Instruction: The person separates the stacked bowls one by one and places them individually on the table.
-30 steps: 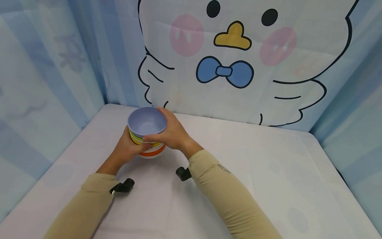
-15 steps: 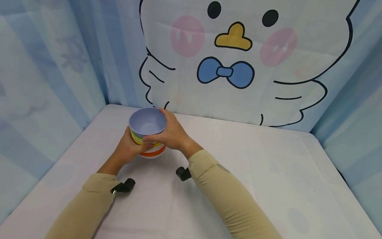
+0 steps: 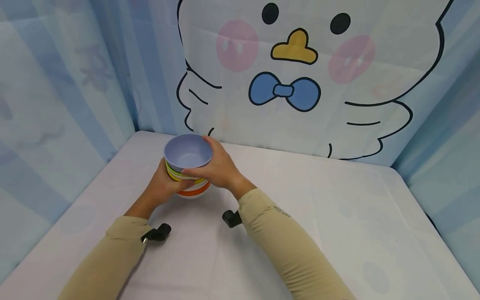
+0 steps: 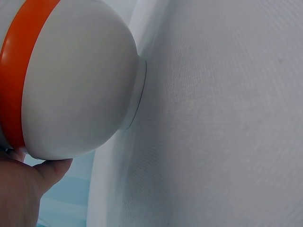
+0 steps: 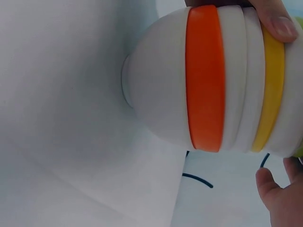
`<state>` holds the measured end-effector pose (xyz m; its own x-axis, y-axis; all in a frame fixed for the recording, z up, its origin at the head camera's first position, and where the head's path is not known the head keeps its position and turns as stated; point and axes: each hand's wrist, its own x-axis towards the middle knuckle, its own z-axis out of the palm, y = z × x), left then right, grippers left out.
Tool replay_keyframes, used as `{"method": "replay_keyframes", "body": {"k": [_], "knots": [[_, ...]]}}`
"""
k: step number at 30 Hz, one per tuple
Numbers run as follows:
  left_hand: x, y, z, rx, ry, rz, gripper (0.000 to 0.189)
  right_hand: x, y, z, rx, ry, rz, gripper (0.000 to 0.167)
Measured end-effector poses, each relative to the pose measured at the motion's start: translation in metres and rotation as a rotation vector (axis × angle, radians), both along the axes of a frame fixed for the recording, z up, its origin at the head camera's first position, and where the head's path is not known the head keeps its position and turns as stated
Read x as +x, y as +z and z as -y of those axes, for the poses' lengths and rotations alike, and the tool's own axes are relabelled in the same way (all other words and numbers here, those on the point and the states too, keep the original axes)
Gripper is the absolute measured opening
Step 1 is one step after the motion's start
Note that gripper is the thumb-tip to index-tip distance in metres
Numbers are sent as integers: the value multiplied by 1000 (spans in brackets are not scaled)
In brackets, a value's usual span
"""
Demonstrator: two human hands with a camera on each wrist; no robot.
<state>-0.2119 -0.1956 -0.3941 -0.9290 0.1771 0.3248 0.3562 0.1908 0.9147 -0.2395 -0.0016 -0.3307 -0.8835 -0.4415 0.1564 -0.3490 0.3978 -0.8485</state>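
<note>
Several nested bowls make a stack near the table's back left. On top is a bowl with a lavender inside [image 3: 187,152]; below it show white walls with green, yellow and orange bands. The lowest bowl, with the orange band [image 5: 205,78], stands foot down on the cloth. My left hand [image 3: 159,185] grips the stack's left side, its thumb across the front near the yellow band [image 5: 273,85]. With the thumb in front and fingers at the far rim, my right hand [image 3: 221,168] holds the top bowl. The far sides of the bowls are hidden.
A white cloth covers the table [image 3: 300,216]. Behind it hangs a curtain [image 3: 240,108] printed with a cartoon bird, and striped blue curtains [image 3: 56,104] stand at the sides. Black wrist mounts [image 3: 159,232] jut out from both beige sleeves.
The head view has drifted slightly, so everything sits a little further right. Both hands keep their hold, and the stack stays in place.
</note>
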Motion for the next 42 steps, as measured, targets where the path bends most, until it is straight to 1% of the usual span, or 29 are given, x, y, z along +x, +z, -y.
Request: {"method": "replay_keyframes", "body": {"k": [2, 4, 7, 10, 16, 19, 21, 23, 27, 30, 34, 37, 42], "knots": [[-1, 0, 1, 9, -12, -19, 90, -1, 1, -1, 2, -6, -8, 102], [-1, -1, 1, 6, -12, -21, 91, -2, 3, -2, 2, -8, -16, 101], [-1, 0, 2, -27, 10, -7, 93, -3, 8, -5, -10, -12, -19, 101], [1, 2, 2, -45, 28, 24, 93, -7, 14, -10, -27, -32, -25, 103], [2, 5, 2, -58, 56, 60, 93, -20, 28, -32, -60, -114, -39, 103], [2, 5, 3, -51, 60, 63, 95, -26, 30, -43, -61, -152, -36, 104], [2, 4, 3, -49, 63, 65, 95, -29, 30, -50, -51, -179, -32, 104], [2, 4, 3, -48, 65, 65, 96, -33, 27, -56, -43, -204, -30, 104], [3, 5, 3, -55, 82, 88, 99, -41, 18, -69, -30, -262, -37, 105], [4, 5, 2, -63, 101, 107, 101, -46, 10, -80, -8, -309, -48, 106], [5, 2, 1, -69, 107, 108, 100, -51, -2, -93, 25, -365, -46, 108], [5, 0, 2, -68, 103, 101, 100, -53, -9, -102, 35, -389, -30, 109], [5, -1, 0, -67, 103, 107, 101, -57, -25, -111, 40, -407, 11, 110]]}}
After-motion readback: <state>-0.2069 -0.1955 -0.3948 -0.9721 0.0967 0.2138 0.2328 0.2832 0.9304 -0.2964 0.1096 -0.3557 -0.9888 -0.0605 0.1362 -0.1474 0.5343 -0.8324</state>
